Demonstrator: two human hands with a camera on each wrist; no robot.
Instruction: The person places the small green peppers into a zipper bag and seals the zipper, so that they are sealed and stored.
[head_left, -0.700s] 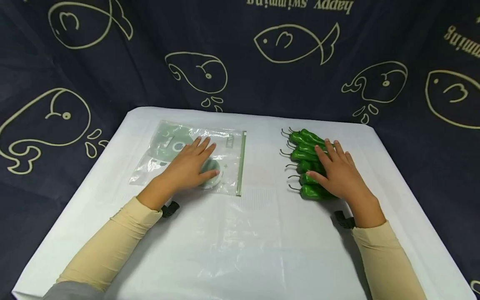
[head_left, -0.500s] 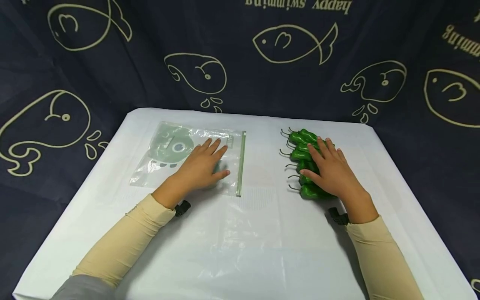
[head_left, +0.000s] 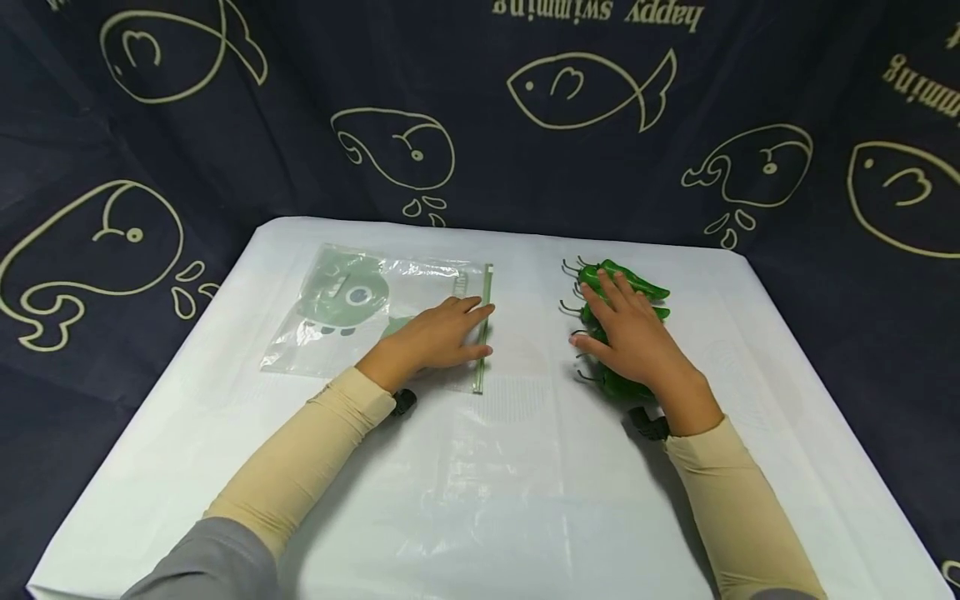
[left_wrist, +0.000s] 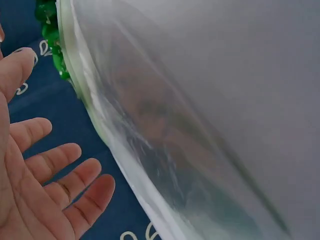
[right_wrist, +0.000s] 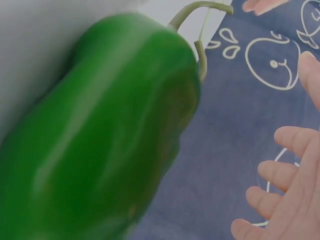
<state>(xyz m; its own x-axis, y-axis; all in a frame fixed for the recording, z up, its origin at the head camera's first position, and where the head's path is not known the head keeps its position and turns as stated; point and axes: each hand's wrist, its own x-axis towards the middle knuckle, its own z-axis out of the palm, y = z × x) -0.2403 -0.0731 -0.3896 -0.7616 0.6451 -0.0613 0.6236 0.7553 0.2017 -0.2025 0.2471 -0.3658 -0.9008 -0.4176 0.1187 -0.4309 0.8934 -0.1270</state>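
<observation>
Clear plastic zip bag with green monster print (head_left: 367, 310): flat, long axis crosswise, green zip edge facing the glossy green, long-stemmed peppers (head_left: 643, 285). Peppers: in a row right of the bag, long axes crosswise, stems pointing towards it. Left hand (head_left: 442, 332): over the bag's zip edge, fingers spread, gripping nothing. Right hand (head_left: 633, 335): above the peppers (wrist view shows a gap), fingers spread, gripping nothing

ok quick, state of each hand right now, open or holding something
Left hand: open, above the plastic bag, holding nothing.
Right hand: open, above the green peppers, holding nothing.
</observation>
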